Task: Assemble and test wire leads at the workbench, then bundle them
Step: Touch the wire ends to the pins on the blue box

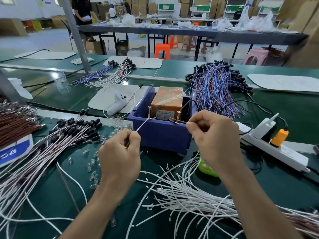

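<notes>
While testing at the near centre, head view: left hand (120, 152) pinches white wire (142, 125), tip touching left screw (149, 112) on blue box (162, 133); right hand (214, 135) pinches brown wire end (183, 121) against right screw (178, 117). Judgement: hold both contacts firm and steady, ends kept apart.

Wire lead (142, 125) in left grip (119, 152)

Screws (149, 112): we count two.
Blue bin (162, 135): one.
Orange box (166, 100): one.
Power strip (276, 150): one.
Hands: we count two, left hand (120, 152), right hand (215, 135).
</notes>
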`<action>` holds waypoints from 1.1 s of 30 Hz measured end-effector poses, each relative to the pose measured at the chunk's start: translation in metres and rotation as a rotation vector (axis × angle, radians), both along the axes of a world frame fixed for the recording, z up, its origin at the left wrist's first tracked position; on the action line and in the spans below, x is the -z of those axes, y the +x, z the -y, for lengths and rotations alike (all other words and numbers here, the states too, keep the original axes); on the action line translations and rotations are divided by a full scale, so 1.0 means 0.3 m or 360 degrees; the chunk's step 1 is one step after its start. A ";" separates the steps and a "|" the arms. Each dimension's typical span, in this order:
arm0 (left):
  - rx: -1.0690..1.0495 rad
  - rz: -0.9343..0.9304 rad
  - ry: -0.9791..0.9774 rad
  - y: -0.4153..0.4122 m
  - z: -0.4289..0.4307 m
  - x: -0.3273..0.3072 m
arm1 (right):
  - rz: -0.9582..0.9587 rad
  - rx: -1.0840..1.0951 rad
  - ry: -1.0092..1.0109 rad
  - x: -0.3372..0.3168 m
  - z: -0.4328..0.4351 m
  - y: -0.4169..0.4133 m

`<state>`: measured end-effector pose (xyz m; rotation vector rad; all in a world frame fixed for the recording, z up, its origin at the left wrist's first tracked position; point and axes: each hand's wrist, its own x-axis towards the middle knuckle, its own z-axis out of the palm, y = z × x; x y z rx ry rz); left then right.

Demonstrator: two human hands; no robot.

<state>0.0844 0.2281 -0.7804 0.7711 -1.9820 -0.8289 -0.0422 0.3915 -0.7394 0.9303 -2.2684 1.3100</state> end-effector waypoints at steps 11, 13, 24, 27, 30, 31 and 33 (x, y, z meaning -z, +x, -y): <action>0.0039 -0.0051 0.0058 0.006 -0.005 -0.002 | -0.0019 0.0078 0.0056 -0.024 0.001 0.020; 0.0069 -0.0070 0.0060 0.009 -0.006 -0.005 | 0.0092 0.0003 0.0130 -0.063 -0.020 0.026; 0.0668 -0.0194 -0.0058 0.069 -0.093 -0.101 | 0.0254 0.0098 0.0955 -0.313 -0.306 0.072; 0.0838 -0.0092 0.0083 0.070 -0.142 -0.119 | 0.0247 0.0315 0.1026 -0.327 -0.404 0.091; 0.1030 -0.0026 0.0357 0.039 -0.222 -0.138 | 0.0249 0.0529 0.1207 -0.327 -0.503 0.096; 0.1103 -0.0034 0.0488 0.024 -0.251 -0.143 | 0.0242 0.0601 0.1225 -0.329 -0.534 0.098; 0.1224 -0.0026 0.0733 -0.007 -0.318 -0.149 | 0.0258 0.0718 0.1197 -0.335 -0.602 0.113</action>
